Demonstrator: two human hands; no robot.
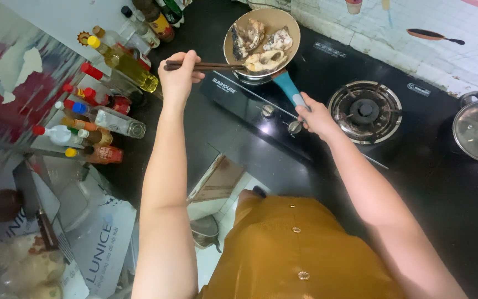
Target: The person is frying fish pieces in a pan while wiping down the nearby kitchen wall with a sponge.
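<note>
Fish pieces (261, 44) in frying pan (233, 52)

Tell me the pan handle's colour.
Teal blue with a pale grey end, gripped by the right hand; the pan handle shows best in the head view.

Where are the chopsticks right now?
In the head view, the dark chopsticks are up near the top middle, held in the left hand, with their tips reaching right to the fish pieces in the pan.
</note>
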